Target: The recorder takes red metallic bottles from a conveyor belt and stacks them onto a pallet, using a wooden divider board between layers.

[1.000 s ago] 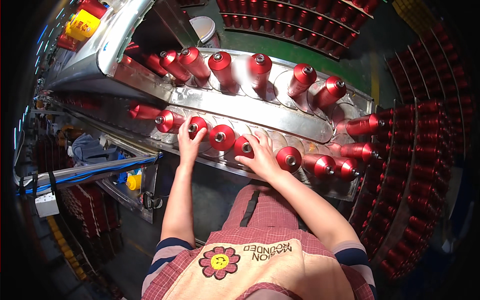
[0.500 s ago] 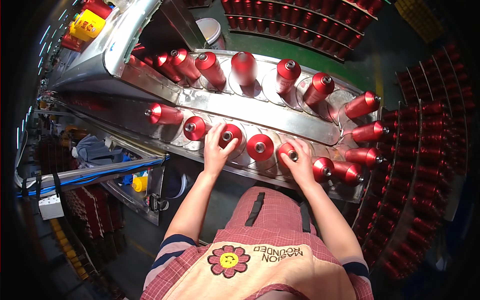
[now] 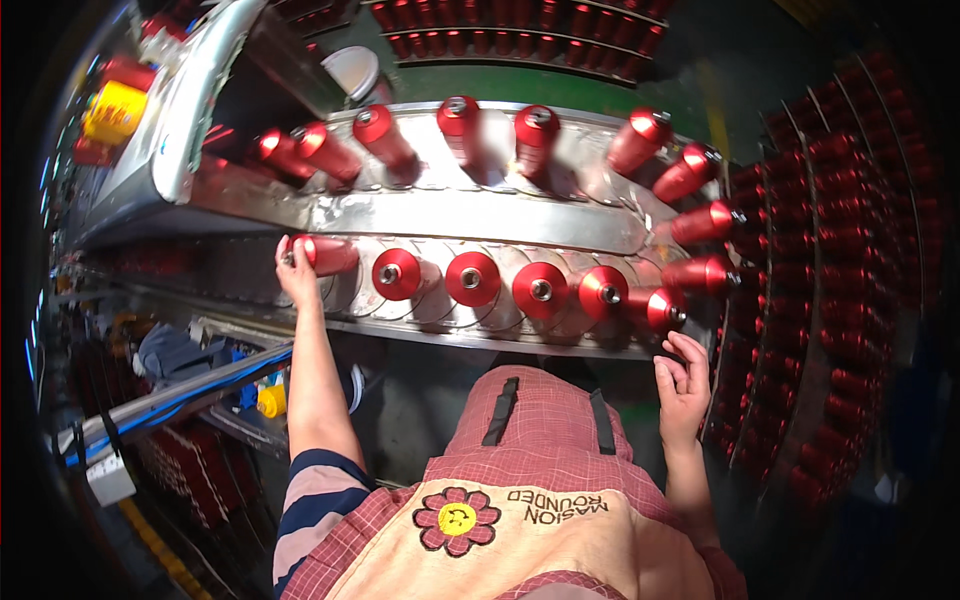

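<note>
My left hand [image 3: 297,272] has its fingers closed on the top of a shiny red thread cone [image 3: 333,256] at the left end of the near row. My right hand [image 3: 684,388] is in the air off the belt's near edge, fingers loosely apart and holding nothing. Closest to it is a red cone [image 3: 658,308] near the right bend. Between my hands several more red cones, such as this one [image 3: 473,279], stand on overlapping round plates of a metal conveyor [image 3: 480,215].
Another row of red cones [image 3: 537,140] lines the far side. A metal hood [image 3: 215,95] covers the conveyor's left end. Racks full of red cones [image 3: 840,260] stand close on the right. A white bucket [image 3: 352,72] sits behind; a rail with blue cables [image 3: 200,390] juts in at left.
My left hand has moved left to the end cone. My right hand has let go of a cone and drawn back to the right. The cones have shifted along the conveyor.
</note>
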